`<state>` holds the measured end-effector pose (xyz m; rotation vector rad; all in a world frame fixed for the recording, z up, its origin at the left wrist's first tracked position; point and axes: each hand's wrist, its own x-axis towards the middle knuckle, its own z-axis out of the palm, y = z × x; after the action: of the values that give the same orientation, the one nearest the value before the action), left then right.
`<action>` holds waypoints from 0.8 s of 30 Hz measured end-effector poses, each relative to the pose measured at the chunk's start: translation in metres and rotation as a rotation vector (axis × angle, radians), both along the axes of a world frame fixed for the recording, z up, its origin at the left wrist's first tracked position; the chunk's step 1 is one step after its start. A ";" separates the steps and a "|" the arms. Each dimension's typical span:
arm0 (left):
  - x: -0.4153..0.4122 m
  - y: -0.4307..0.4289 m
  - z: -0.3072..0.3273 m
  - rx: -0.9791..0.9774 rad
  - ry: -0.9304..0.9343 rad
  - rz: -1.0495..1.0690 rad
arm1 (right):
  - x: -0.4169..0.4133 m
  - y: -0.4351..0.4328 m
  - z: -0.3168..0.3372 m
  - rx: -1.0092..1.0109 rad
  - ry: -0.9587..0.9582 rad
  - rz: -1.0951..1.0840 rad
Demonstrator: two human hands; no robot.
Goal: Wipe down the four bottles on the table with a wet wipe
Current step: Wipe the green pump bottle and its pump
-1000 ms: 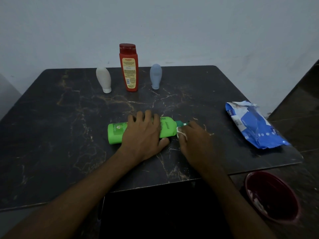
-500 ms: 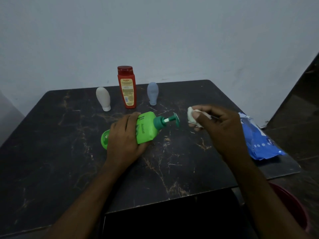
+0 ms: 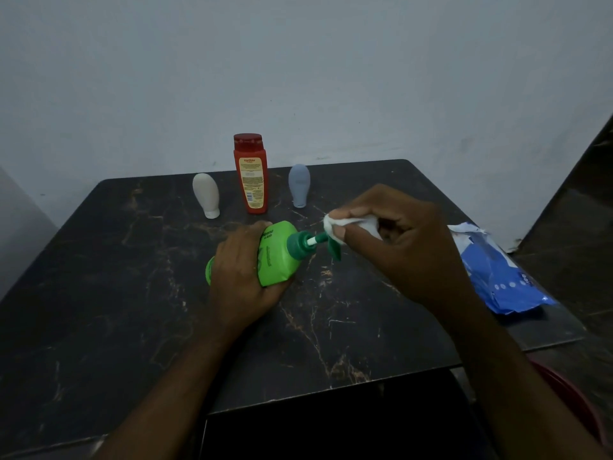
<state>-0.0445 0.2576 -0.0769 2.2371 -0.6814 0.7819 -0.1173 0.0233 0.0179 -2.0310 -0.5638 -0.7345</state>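
A: Head view: where was the green bottle (image 3: 277, 257)?
B: In front of the red bottle (image 3: 250, 174), tilted, with the left hand (image 3: 237, 277), its grip wrapped round the body
A: The right hand (image 3: 404, 240)?
B: Right of the red bottle, grip pinching the wet wipe (image 3: 335, 227) on the pump (image 3: 334, 252); rotating it there seemed wisest

Behind the pump bottle (image 3: 277, 257) stands the tall bottle (image 3: 251, 180) — wipe pack (image 3: 497, 277) lies rightward.
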 end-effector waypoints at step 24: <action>0.000 -0.001 0.000 0.004 0.006 -0.030 | -0.003 -0.009 0.006 -0.133 0.070 0.063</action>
<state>-0.0446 0.2565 -0.0769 2.2271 -0.7124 0.7598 -0.1200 0.0143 0.0243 -2.1421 -0.6474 -0.5999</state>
